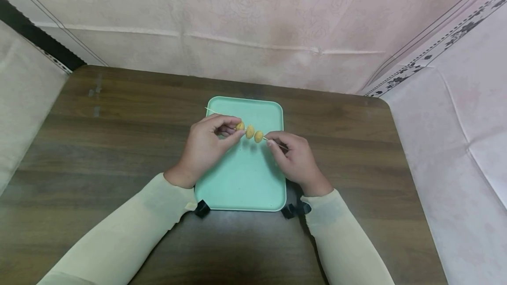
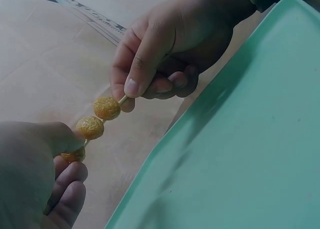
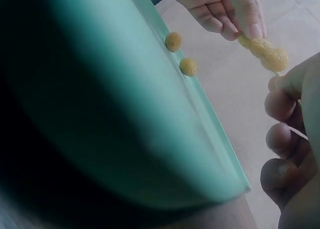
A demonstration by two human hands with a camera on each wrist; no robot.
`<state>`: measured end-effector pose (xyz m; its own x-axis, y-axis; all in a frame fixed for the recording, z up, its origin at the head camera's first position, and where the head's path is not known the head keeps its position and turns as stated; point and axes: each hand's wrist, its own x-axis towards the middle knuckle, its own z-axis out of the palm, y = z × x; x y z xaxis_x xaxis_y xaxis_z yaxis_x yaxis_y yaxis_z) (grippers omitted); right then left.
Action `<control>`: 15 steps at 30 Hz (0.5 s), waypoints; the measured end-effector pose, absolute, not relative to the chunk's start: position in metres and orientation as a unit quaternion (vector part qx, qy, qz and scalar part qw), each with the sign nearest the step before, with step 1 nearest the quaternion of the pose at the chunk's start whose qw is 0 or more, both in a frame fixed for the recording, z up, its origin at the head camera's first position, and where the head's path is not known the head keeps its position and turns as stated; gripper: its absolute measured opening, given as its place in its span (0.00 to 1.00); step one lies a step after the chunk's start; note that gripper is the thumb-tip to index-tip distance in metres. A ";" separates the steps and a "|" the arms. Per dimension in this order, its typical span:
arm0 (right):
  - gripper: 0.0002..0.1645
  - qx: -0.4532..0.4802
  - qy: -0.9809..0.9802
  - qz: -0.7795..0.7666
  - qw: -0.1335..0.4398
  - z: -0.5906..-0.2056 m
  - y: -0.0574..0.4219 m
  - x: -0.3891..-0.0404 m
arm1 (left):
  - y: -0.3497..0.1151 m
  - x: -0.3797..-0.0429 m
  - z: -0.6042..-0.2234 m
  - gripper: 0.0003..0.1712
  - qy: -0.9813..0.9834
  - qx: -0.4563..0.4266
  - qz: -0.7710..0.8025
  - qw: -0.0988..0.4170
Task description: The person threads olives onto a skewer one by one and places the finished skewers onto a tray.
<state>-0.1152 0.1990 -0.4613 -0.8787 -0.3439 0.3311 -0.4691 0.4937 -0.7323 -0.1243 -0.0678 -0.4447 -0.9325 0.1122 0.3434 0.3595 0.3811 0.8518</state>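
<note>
Three wrinkled golden-yellow balls, looking like fried food balls, are threaded on a thin wooden skewer [image 1: 281, 146] above the tray. The ball [image 1: 259, 136] nearest the right hand and the middle ball [image 1: 250, 131] show fully. My left hand [image 1: 209, 140] pinches the third ball [image 1: 240, 126] between thumb and fingers, partly covering it. Past that hand, the skewer's thin far end sticks out to the upper left. My right hand [image 1: 292, 155] grips the skewer's other end between thumb and forefinger, its remaining fingers curled.
Below both hands lies a mint-green tray [image 1: 245, 188] on a brown wooden table [image 1: 130, 153]. The right wrist view shows two loose balls, one ball [image 3: 173, 41] just beyond another ball [image 3: 188, 67], by the tray's edge. Pale patterned cloth [image 1: 245, 12] hangs behind the table.
</note>
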 end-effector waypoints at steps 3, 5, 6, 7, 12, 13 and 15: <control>0.11 0.218 -0.865 0.448 0.067 -0.461 0.199 -0.116 | -0.069 -0.124 -0.445 0.17 -0.819 -0.150 -0.541 0.116; 0.11 0.203 -0.865 0.454 0.067 -0.462 0.199 -0.116 | -0.070 -0.125 -0.445 0.19 -0.820 -0.155 -0.539 0.118; 0.11 0.194 -0.865 0.458 0.067 -0.462 0.200 -0.116 | -0.070 -0.125 -0.444 0.20 -0.821 -0.157 -0.536 0.118; 0.11 0.186 -0.864 0.462 0.068 -0.462 0.200 -0.117 | -0.071 -0.125 -0.444 0.21 -0.824 -0.157 -0.530 0.119; 0.11 0.158 -0.866 0.467 0.079 -0.462 0.203 -0.118 | -0.078 -0.131 -0.439 0.26 -0.846 -0.140 -0.504 0.107; 0.11 0.156 -0.868 0.465 0.081 -0.462 0.203 -0.118 | -0.080 -0.132 -0.439 0.26 -0.850 -0.134 -0.500 0.101; 0.11 0.151 -0.870 0.462 0.082 -0.461 0.203 -0.118 | -0.083 -0.134 -0.438 0.27 -0.857 -0.121 -0.495 0.084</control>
